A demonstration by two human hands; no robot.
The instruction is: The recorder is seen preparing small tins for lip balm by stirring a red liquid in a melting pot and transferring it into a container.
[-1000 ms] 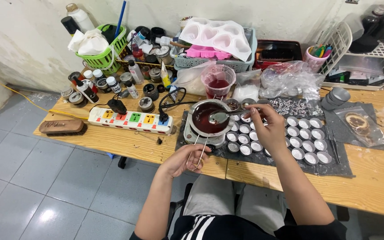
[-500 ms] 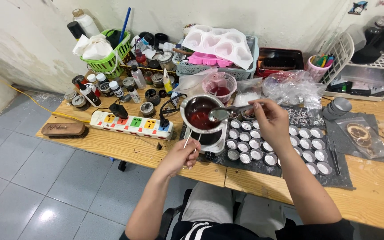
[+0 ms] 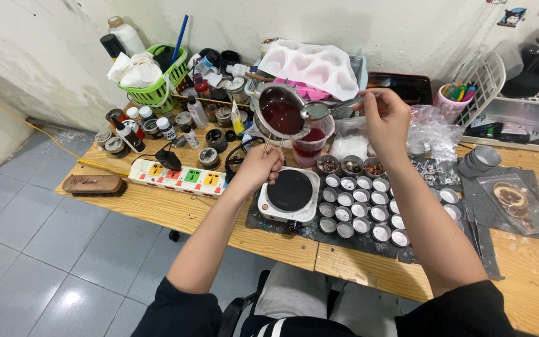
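My left hand (image 3: pixel 258 167) grips the thin wire handle of a small metal pan (image 3: pixel 280 113) of dark red liquid, lifted and tilted over a clear plastic cup (image 3: pixel 312 145) that also holds red liquid. My right hand (image 3: pixel 387 120) holds a metal spoon (image 3: pixel 319 110) by its handle, the bowl resting at the pan's right rim above the cup. Below the pan sits a white hot plate (image 3: pixel 289 195) with a bare black top. To its right, several small round tins (image 3: pixel 362 205) stand in rows on a dark mat.
A power strip (image 3: pixel 179 175) with coloured sockets lies left of the hot plate. Small bottles and jars (image 3: pixel 157 128) and a green basket (image 3: pixel 156 85) crowd the back left. A white mould tray (image 3: pixel 312 67), plastic bags, a pink pen cup (image 3: pixel 451 98) and a white wire rack (image 3: pixel 519 109) line the back.
My left hand took the pan's handle and lifted the pan off the hot plate, tilting it over the plastic cup. My right hand rose with the spoon alongside it.
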